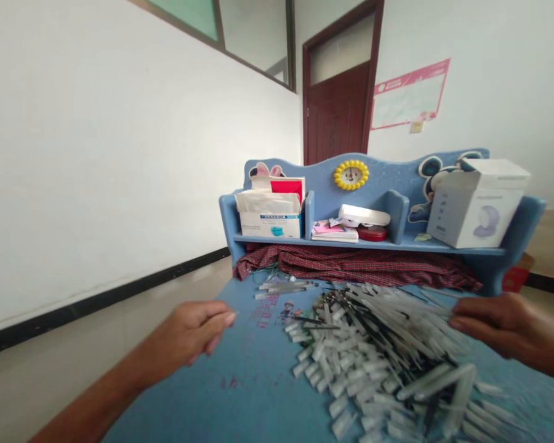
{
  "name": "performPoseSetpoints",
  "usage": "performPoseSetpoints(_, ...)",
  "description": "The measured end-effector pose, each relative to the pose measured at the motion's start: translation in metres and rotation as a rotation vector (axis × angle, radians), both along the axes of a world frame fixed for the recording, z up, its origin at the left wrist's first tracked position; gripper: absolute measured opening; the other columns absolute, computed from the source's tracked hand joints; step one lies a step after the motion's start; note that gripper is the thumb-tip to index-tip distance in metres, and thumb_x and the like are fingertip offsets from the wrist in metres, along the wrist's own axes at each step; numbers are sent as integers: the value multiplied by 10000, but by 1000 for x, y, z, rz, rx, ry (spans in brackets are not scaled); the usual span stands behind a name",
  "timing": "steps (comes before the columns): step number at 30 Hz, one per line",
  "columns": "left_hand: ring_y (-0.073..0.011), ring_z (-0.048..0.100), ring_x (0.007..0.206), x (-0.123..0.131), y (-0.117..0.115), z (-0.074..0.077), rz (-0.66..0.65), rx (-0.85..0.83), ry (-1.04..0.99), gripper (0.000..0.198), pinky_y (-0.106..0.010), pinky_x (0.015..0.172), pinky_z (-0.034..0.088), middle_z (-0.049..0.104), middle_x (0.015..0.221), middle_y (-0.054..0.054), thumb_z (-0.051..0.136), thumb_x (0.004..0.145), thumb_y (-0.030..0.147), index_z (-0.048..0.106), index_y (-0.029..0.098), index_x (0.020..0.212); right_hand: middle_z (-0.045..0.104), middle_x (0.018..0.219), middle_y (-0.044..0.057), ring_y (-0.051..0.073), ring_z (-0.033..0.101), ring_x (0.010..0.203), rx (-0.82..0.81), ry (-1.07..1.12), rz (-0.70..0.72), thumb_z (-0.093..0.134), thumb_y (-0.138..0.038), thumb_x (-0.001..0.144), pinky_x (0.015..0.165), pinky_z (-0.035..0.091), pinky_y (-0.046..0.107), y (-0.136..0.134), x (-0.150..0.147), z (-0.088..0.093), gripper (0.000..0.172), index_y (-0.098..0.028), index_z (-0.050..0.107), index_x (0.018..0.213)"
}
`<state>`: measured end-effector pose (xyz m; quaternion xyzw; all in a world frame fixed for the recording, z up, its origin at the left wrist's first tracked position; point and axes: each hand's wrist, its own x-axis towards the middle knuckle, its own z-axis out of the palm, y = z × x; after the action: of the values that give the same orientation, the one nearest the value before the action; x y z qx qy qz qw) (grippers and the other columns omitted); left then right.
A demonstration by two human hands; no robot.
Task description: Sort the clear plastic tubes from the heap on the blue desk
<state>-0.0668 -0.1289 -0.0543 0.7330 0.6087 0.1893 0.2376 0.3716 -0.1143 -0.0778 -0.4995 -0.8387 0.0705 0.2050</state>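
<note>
A big heap of translucent pen barrels and small caps (pixel 378 357) covers the right half of the blue desk top (pixel 253 375). My left hand (pixel 191 335) hovers over the desk's left part, fingers loosely curled together, with nothing visible in them. My right hand (pixel 493 320) rests at the heap's right edge, fingers bent and touching the barrels; whether it grips any is unclear. A few assembled pens (pixel 286 286) lie apart at the far side of the desk.
A blue shelf (pixel 369 243) at the desk's back holds a mask box (pixel 270 223), booklets (pixel 335 232), a red tin and a white carton (pixel 475 203). Red plaid cloth (pixel 351 263) lies beneath it. White wall left, brown door (pixel 337 111) behind.
</note>
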Motion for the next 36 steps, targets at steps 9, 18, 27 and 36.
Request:
performPoseSetpoints(9,-142,544,611,71,50,-71,-310,252,267,190,-208,554,330,567,639,-3,449,822,252,528,172,668,666,638,98,236,636,608,95,-504,-91,351,-378,875,504,312,278,47,-78,-11,360,-194,624,727)
performPoseSetpoints(18,-197,595,764,83,57,-67,-260,298,461,247,-260,648,413,621,813,-50,438,848,372,594,183,818,695,691,103,299,659,680,165,-531,-123,423,-484,826,541,407,318,51,-89,-1,368,-207,655,759)
performPoseSetpoints(27,-252,539,930,57,100,-57,-33,461,790,210,-336,738,443,588,952,-114,415,837,172,589,142,949,689,713,85,266,643,689,145,-425,-139,417,-481,816,543,355,299,60,-105,18,360,-212,649,758)
performPoseSetpoints(36,-262,544,945,55,120,-79,-72,409,845,278,-371,761,449,607,945,-131,418,739,4,632,119,874,665,666,43,183,598,623,135,-305,-84,431,-432,815,515,257,252,57,-119,15,298,-219,616,722)
